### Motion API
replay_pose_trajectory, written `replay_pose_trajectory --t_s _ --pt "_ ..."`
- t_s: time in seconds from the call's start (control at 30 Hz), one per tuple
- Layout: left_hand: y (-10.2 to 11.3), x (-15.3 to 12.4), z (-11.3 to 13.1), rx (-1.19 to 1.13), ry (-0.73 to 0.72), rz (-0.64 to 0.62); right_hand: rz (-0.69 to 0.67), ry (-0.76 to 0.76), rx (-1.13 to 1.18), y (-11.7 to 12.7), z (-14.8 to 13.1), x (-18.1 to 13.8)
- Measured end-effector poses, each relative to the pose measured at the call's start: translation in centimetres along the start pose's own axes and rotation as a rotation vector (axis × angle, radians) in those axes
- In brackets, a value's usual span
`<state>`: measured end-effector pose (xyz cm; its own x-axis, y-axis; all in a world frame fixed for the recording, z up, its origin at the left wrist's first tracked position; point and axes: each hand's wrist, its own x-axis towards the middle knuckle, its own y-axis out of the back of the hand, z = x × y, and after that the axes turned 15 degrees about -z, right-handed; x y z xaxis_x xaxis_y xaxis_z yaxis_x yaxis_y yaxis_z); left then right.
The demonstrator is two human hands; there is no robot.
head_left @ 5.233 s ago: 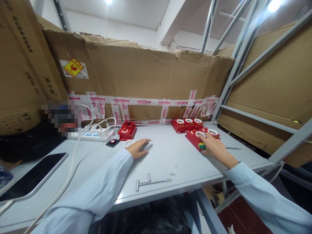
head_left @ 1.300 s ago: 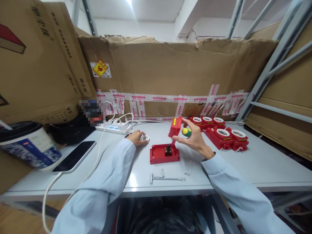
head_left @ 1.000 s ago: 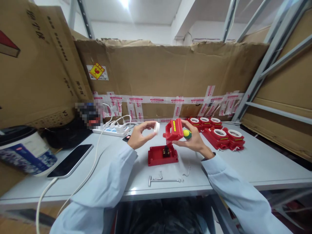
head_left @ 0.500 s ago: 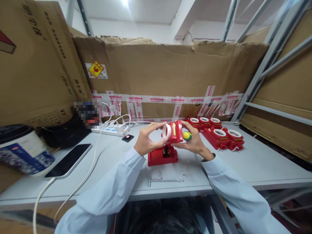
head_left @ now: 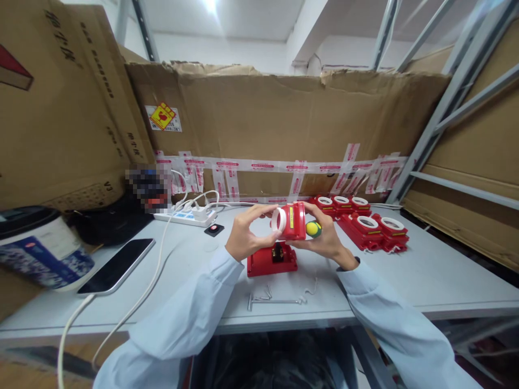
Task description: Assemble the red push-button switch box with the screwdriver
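Note:
Above the table's middle I hold a red box cover (head_left: 295, 221) in my right hand (head_left: 324, 243), together with a green and yellow handled tool (head_left: 313, 229). My left hand (head_left: 243, 237) pinches a white ring (head_left: 277, 219) against the cover's left face. Below both hands the red base plate (head_left: 271, 260) lies on the grey table (head_left: 425, 275) with a dark part in its middle.
Several red boxes with white rings (head_left: 365, 222) stand at the right rear. A T-shaped metal key and small screws (head_left: 271, 297) lie near the front edge. A phone (head_left: 115, 259), power strip (head_left: 184, 217), white cable (head_left: 133, 302), small black button (head_left: 213, 229) and a tub (head_left: 36, 254) are on the left.
My left hand lifted the white ring off the table and brought it to the red cover in my right hand; the cover has tilted so its face meets the ring.

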<state>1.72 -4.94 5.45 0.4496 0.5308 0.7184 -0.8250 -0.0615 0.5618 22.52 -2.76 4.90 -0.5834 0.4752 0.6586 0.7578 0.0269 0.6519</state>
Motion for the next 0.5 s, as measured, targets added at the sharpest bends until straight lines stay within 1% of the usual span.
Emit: replay_pose_trajectory --t_s 0.17,0.33,0.5 --pt "-0.02 -0.05 -0.04 -0.013 0.032 -0.019 -0.008 -0.018 -0.014 -0.07 0.06 -0.06" --pt "0.02 -0.12 -0.22 -0.034 0.038 -0.021 0.0 -0.011 -0.08 -0.1 0.21 -0.2" --pt "0.37 -0.12 -0.15 -0.032 -0.018 -0.099 -0.014 -0.043 -0.077 0.18 0.0 -0.18"
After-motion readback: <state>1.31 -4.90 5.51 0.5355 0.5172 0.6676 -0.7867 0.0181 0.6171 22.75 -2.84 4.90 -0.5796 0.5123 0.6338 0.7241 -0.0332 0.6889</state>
